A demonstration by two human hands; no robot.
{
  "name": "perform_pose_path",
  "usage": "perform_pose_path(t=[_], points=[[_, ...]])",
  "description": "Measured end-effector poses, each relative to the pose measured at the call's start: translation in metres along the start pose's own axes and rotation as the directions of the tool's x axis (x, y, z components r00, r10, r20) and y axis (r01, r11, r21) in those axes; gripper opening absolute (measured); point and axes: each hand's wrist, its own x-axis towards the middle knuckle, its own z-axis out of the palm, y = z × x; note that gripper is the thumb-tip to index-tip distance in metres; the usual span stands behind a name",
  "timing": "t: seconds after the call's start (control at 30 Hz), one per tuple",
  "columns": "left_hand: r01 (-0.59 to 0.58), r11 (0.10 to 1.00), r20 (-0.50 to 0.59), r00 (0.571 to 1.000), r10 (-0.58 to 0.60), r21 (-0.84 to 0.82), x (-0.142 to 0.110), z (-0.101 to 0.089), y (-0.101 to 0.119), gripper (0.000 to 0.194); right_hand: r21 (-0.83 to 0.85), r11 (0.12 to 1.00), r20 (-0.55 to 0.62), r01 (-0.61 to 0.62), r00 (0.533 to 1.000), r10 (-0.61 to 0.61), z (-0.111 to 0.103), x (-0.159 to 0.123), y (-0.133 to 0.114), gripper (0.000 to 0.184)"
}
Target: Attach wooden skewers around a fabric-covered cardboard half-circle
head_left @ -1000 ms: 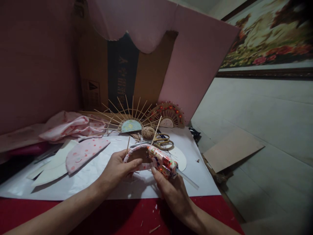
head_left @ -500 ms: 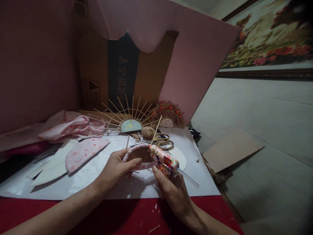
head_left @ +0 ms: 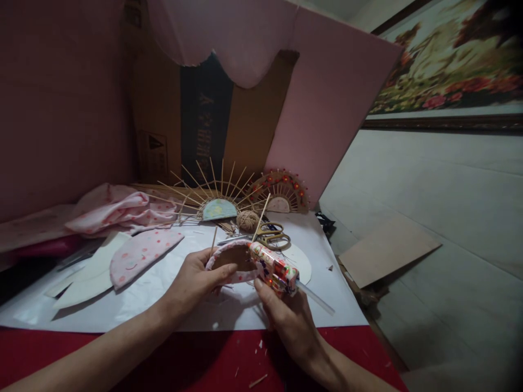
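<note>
My left hand point(head_left: 192, 283) grips a half-round cardboard piece point(head_left: 232, 258) edged in pink dotted fabric, with two wooden sticks point(head_left: 260, 218) poking up from it. My right hand point(head_left: 286, 318) is closed round a glue gun point(head_left: 274, 269) wrapped in flowered paper; a clear glue stick point(head_left: 314, 297) juts from its back. The gun's tip rests against the right side of the cardboard piece. Both hands hover just above the white paper point(head_left: 163, 294) on the table.
Behind lie gold scissors point(head_left: 270, 236), a ball of twine point(head_left: 247, 220), two stick fans point(head_left: 216, 202), a pink fabric half-round point(head_left: 139, 253) and bunched pink cloth point(head_left: 118, 209). A cardboard and pink foam backdrop point(head_left: 318, 109) stands behind. Red tablecloth point(head_left: 212, 359) lines the near edge; loose cardboard point(head_left: 388, 247) lies right.
Almost nothing has moved. The glue gun and my right hand have shifted very slightly, and the cardboard piece stays held in the same place.
</note>
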Motion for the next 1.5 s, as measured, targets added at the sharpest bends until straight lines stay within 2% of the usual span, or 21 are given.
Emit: perform_pose_path(t=[0.13, 0.27, 0.5, 0.8, 0.97, 1.2, 1.5], points=[[-0.007, 1.000, -0.014, 1.000, 0.007, 0.025, -0.0002, -0.0011, 0.0011, 0.028, -0.008, 0.998, 0.103, -0.057, 0.993, 0.057, -0.0010, -0.0004, -0.0020, 0.030], [0.007, 0.999, -0.029, 1.000, -0.005, 0.039, 0.0001, -0.0018, 0.0024, 0.027, -0.018, 0.992, 0.137, -0.122, 0.983, 0.123, -0.0028, -0.0016, -0.0035, 0.030], [0.022, 1.000, -0.042, 0.999, -0.023, -0.015, 0.0008, -0.0008, 0.0005, 0.033, 0.013, 0.994, 0.024, -0.105, 0.994, 0.104, -0.0038, -0.0023, -0.0018, 0.033], [-0.007, 1.000, -0.041, 0.999, 0.009, 0.026, -0.0008, 0.0002, 0.0031, 0.027, 0.023, 0.992, 0.085, -0.122, 0.989, 0.119, -0.0020, -0.0007, 0.0000, 0.033], [-0.030, 0.998, -0.043, 0.999, 0.032, 0.051, -0.0026, 0.0013, 0.0049, 0.028, 0.012, 0.990, 0.076, -0.139, 0.988, 0.138, -0.0022, -0.0020, 0.0000, 0.033], [-0.035, 0.999, -0.010, 0.999, 0.035, 0.021, -0.0015, 0.0007, 0.0028, 0.028, -0.063, 0.981, 0.099, -0.185, 0.977, 0.190, -0.0016, -0.0035, 0.0016, 0.037], [-0.019, 1.000, 0.002, 1.000, 0.019, 0.010, -0.0011, 0.0015, 0.0016, 0.030, -0.021, 0.992, 0.045, -0.128, 0.991, 0.129, -0.0020, -0.0052, -0.0015, 0.039]])
